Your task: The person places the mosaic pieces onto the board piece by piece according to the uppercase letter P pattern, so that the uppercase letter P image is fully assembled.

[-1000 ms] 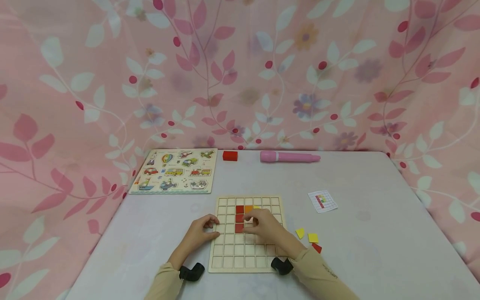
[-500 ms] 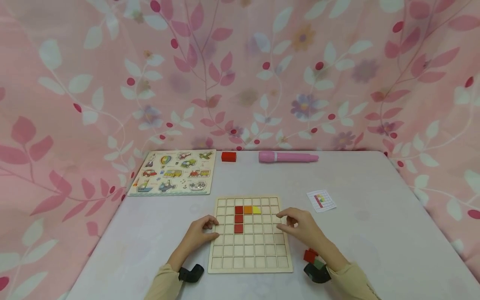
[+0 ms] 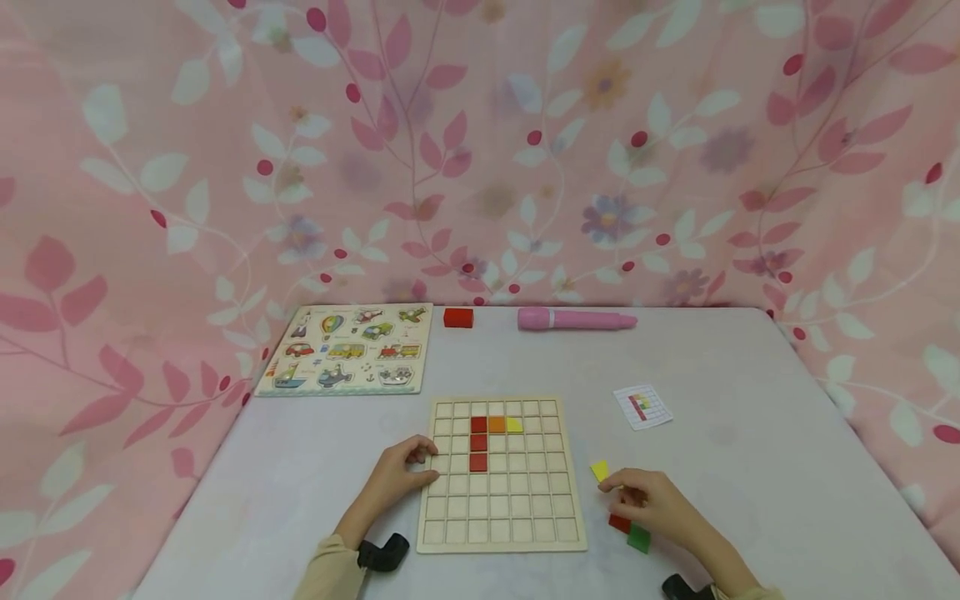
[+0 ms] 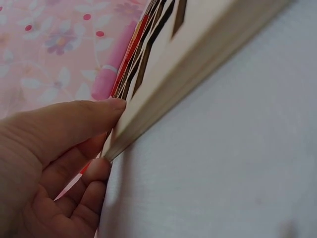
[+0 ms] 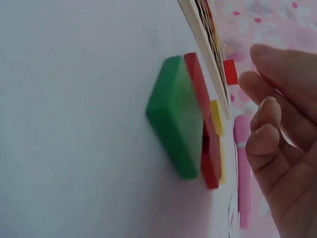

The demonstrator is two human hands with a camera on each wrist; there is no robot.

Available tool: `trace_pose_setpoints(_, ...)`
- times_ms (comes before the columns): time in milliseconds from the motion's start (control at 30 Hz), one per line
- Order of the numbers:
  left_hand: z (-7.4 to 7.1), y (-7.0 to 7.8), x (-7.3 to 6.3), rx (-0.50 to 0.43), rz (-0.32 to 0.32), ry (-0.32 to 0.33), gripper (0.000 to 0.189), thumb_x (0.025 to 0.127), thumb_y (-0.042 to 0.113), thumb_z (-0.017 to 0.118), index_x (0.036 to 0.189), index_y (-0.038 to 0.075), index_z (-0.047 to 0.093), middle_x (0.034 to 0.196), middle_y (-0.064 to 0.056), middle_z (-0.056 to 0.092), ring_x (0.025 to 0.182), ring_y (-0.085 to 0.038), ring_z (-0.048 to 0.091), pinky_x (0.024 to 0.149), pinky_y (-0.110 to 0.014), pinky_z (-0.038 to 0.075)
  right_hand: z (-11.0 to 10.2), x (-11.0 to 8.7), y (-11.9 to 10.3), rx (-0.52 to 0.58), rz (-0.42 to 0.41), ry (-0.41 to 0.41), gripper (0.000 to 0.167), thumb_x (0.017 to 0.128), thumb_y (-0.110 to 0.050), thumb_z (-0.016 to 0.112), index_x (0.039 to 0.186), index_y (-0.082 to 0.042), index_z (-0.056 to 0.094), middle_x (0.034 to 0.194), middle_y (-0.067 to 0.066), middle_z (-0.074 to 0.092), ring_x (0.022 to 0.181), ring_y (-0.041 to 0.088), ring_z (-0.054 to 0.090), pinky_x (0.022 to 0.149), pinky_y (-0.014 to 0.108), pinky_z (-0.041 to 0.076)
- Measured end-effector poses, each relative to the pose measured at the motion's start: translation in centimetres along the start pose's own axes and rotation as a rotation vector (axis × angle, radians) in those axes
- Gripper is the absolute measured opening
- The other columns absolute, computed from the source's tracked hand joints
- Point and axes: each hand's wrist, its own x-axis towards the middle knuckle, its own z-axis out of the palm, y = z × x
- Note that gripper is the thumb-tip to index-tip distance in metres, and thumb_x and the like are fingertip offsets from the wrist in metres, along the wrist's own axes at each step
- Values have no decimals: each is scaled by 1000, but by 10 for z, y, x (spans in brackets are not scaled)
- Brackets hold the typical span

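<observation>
The wooden grid board [image 3: 480, 529] lies in the middle of the table. Red tiles [image 3: 478, 443], an orange tile [image 3: 497, 425] and a yellow round-edged tile [image 3: 514, 426] sit in its cells. My left hand [image 3: 401, 467] holds the board's left edge; the left wrist view shows the thumb [image 4: 84, 121] on the rim and curled fingers by the side. My right hand [image 3: 652, 500] hovers over loose tiles right of the board, fingers loosely bent, holding nothing. Beneath or beside it lie a yellow tile [image 3: 599, 471], a red tile [image 3: 619, 522] and a green tile [image 5: 176, 116].
A small pattern card [image 3: 642, 407] lies at the right. Along the back are a vehicle puzzle board [image 3: 352, 389], a red block [image 3: 458, 317] and a pink pen-shaped object [image 3: 577, 319]. A floral curtain [image 3: 480, 167] rises behind the table.
My right hand has left the board and moved right and toward me, over the loose tiles. The tiles on the board are now uncovered. My left hand stays at the board's edge.
</observation>
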Motion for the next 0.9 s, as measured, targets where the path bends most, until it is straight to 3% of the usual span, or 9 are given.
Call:
trace_pose_setpoints(267,2,1,1,0,-4,6,28,68,10,78,90,13,60,79,4,53,74,-16,49,68,-30,41,-10,-14,12,12,126,-115,15,77,-7,68,91,-10,64,80,-6,57,60,5,44,52,22,39)
trace_pose_setpoints(600,2,-2,0,-10,-8,9,29,68,11,78,90,13,60,78,4,53,74,-16,48,68,-30,40,-9,-15,16,11,144,-155,19,76,-3,67,93,-11,63,81,-7,56,58,4,43,52,21,39)
trace_pose_setpoints(900,2,-2,0,-8,-13,10,28,68,11,78,90,13,60,79,3,52,74,-17,48,68,-31,40,-6,-12,18,-13,15,-140,17,78,-2,67,92,-11,63,90,-3,57,65,4,45,55,21,40)
